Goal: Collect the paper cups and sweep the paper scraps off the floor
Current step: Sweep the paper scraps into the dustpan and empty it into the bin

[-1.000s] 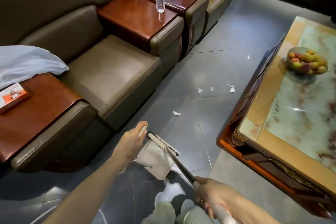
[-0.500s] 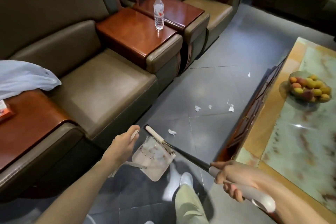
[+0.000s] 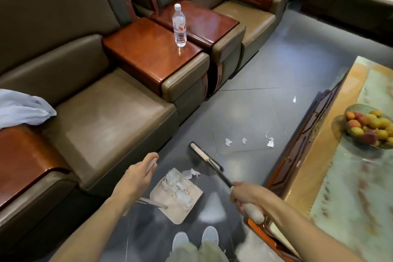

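My left hand [image 3: 137, 176] grips the top of the long handle of a beige dustpan [image 3: 177, 197], which sits on the grey floor with crumpled white paper inside. One paper scrap [image 3: 191, 173] lies just at the pan's mouth. My right hand [image 3: 247, 199] grips the white grip of a broom whose narrow head [image 3: 205, 156] rests on the floor beyond the pan. Several more white scraps [image 3: 228, 142] [image 3: 270, 142] lie further ahead, and one small scrap [image 3: 294, 99] is farther off. No paper cups are in view.
Brown leather sofas [image 3: 110, 112] with wooden armrest tops line the left; a water bottle [image 3: 180, 25] stands on one. A marble-topped coffee table [image 3: 350, 176] with a fruit bowl [image 3: 370, 127] bounds the right. A white plastic bag [image 3: 23, 108] lies at left. My shoes [image 3: 209, 235] are below.
The broom head has moved forward, off the dustpan's mouth, towards the scraps ahead. My right hand has come up and closer along the handle. The view has shifted forward.
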